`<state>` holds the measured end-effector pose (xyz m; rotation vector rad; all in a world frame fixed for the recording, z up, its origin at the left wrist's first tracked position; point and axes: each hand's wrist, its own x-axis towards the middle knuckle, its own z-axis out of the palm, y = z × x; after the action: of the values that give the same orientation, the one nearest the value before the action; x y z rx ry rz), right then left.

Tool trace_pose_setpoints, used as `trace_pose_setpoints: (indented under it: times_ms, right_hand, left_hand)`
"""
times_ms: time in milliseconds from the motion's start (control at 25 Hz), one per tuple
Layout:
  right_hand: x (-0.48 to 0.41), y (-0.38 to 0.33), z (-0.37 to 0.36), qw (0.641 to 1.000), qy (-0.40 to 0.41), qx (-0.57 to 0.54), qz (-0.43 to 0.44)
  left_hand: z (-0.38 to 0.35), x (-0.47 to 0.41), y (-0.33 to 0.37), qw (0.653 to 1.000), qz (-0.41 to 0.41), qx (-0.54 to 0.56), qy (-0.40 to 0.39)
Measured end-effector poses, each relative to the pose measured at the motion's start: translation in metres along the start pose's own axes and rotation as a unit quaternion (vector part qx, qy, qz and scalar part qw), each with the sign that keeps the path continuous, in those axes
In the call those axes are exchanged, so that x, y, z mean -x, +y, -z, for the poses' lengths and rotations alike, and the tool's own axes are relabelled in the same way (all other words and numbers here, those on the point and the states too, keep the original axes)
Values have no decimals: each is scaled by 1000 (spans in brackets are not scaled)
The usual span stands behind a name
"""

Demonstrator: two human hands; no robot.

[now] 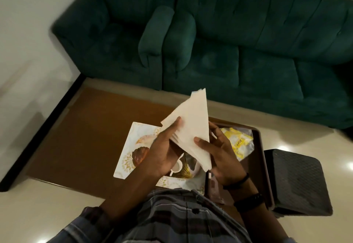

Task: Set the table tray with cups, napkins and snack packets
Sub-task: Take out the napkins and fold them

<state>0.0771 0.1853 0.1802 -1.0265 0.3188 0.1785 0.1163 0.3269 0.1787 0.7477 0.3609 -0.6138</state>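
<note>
A stack of white paper napkins (193, 122) is held up in front of me by both hands. My left hand (162, 151) grips its left edge, thumb on top. My right hand (219, 153) holds the lower right corner, thumb pressed on the top sheet. Below them lies a white patterned tray (131, 147) with gold and brown leaf prints. A white cup (176, 167) stands on it, partly hidden by my left hand. A brown tray (261, 157) to the right carries a yellow snack packet (239, 143) and a pinkish packet (214, 185), half hidden.
Both trays rest on a low brown table (86, 132) with a black edge. A dark green sofa (229, 42) stands behind it. A dark textured stool (298, 181) sits at the right, beside the brown tray. The floor is pale and glossy.
</note>
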Motion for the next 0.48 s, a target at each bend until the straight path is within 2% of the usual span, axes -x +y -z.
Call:
trace_pose_setpoints:
  times_ms: [80,160,200,280,360,480]
  right_hand:
    - [0,-5,6,998,-2,52,21]
    - [0,-11,13,984,7,160,83]
    - [0,-13,16,959,25,249,131]
    - [2,-16,20,882,69,413,215]
    - [4,-16,21,820,84,503,259]
    - [8,-17,21,787,51,558,258]
  left_hand:
    - [-5,-7,2,999,-29,-14,18]
    - [-8,-14,-2,994,-58,-58,69]
    - [-11,-16,-5,986,-71,-92,116]
    - [-21,-15,-15,962,-103,-163,195]
    - [-36,-7,-29,950,-140,-207,185]
    - [-52,-1,-41,966,-131,-186,119]
